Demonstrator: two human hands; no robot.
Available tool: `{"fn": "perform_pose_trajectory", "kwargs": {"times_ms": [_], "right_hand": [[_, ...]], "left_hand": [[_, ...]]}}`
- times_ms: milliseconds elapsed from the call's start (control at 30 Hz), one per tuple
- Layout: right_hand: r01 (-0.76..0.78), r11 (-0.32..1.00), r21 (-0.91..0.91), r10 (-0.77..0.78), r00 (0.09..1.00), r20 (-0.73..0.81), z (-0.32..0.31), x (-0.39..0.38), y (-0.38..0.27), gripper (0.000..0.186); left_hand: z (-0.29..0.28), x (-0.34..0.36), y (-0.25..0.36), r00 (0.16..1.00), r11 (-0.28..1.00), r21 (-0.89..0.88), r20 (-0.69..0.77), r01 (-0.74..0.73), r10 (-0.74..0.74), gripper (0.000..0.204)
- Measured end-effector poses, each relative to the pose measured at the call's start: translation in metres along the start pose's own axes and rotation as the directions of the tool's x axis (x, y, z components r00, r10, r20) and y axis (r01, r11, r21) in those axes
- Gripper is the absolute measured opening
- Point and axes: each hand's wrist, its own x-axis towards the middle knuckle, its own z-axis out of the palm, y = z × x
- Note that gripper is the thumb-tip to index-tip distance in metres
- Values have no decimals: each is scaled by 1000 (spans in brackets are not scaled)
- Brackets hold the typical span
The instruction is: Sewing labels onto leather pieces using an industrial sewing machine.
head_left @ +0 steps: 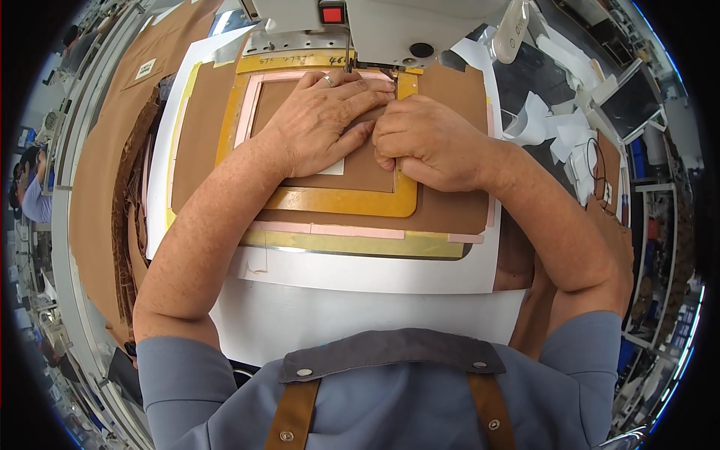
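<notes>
A yellow rectangular frame [341, 201] lies on a piece of brown fabric [450, 206] beneath a sewing machine head [439, 26]. Pink strips line the frame's inner edge, and brown fabric fills its opening. My left hand [326, 124] lies palm down on that inner fabric, fingers stretched toward the needle area [349, 60]. A small white patch [332, 168] shows partly from under it. My right hand [435, 146] is closed, resting over the frame's right side, its knuckles next to my left fingertips. Whatever its fingers hold, if anything, is hidden.
White sheets [367, 277] spread under the work. A large pile of brown fabric [101, 187] lies at the left. On the right are crumpled white papers [574, 139] and a dark screen [634, 101]. A red switch [332, 13] sits on the machine. Another person [34, 196] is at far left.
</notes>
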Motion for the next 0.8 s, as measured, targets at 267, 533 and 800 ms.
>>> {"fn": "perform_pose_trajectory", "kwargs": {"times_ms": [267,533,800], "right_hand": [[-24,997,-73,20,998,-55,-11,3,20,3],[-66,982,-175,44,991,-125,-14,2,33,6],[-49,951,-304,-17,977,-212,-8,5,23,2]], "left_hand": [[-2,0,2,1000,1000,22,-12,12,-12,45],[-1,0,-1,995,989,-137,-78,48,-59,33],[-1,1,0,996,991,-127,-70,50,-59,33]]}}
